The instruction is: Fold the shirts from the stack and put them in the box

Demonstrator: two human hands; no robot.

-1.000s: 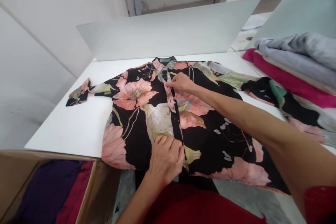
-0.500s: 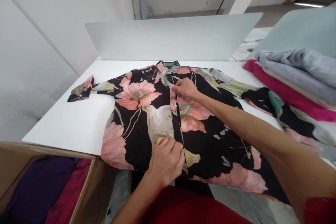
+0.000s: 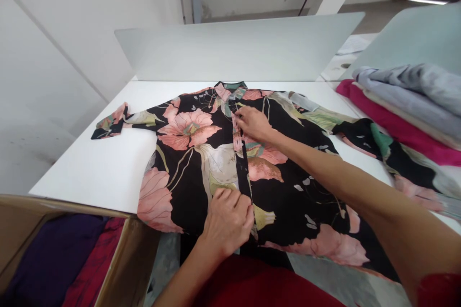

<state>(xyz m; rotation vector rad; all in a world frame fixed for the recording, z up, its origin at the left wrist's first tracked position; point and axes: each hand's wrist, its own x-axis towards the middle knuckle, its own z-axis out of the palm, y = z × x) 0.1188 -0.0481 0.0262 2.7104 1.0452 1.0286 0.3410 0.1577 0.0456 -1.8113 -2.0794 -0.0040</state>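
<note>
A black shirt (image 3: pixel 194 172) with large pink flowers lies face up on a white table, collar away from me and sleeves spread to both sides. My right hand (image 3: pixel 252 123) pinches the front button placket a little below the collar. Lower down, near the hem, my left hand (image 3: pixel 230 216) is closed over the same placket with its fingers curled on the fabric. The strip of placket between my hands looks straight. What lies under my left fingers is hidden.
Folded clothes in grey and magenta (image 3: pixel 403 115) are stacked on the right. A cardboard box (image 3: pixel 142 244) with dark purple and red checked cloth stands at the lower left. Along the back edge of the white table (image 3: pixel 90 168) rises a pale divider panel (image 3: pixel 230 53).
Both hands stay almost where they were on the placket. The right hand's fingers shift very slightly, and the whole view tilts a little.
</note>
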